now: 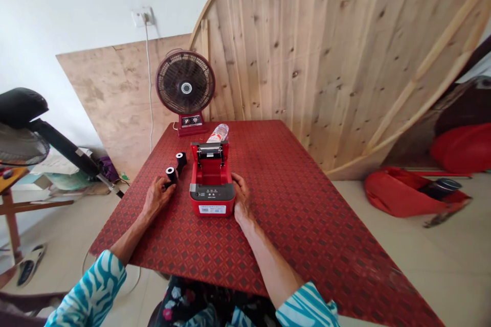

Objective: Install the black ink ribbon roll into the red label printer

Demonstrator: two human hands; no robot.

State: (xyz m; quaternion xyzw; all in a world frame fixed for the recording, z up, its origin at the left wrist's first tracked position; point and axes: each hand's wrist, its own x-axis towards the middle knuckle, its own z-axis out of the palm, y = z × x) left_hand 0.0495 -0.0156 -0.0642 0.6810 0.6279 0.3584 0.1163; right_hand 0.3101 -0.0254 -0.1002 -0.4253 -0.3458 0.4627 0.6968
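A red and black label printer [213,204] stands on the table with its lid raised, so its red inner bay shows. My right hand [241,196] lies along the printer's right side, fingers curled against it. To the printer's left, my left hand [158,195] has its thumb and fingers closed at the base of a small black roll [171,176] with a white ring at its top. Another such black roll [181,161] stands just behind, with a dark strip near it. The fingertips of my left hand are partly hidden.
A dark red fan [186,87] stands at the table's far left corner. Behind the printer lies a clear plastic bottle [218,133]. The patterned red table [299,204] extends to the right. A wooden panel [268,51] leans behind it, and a red bag [399,191] lies on the floor.
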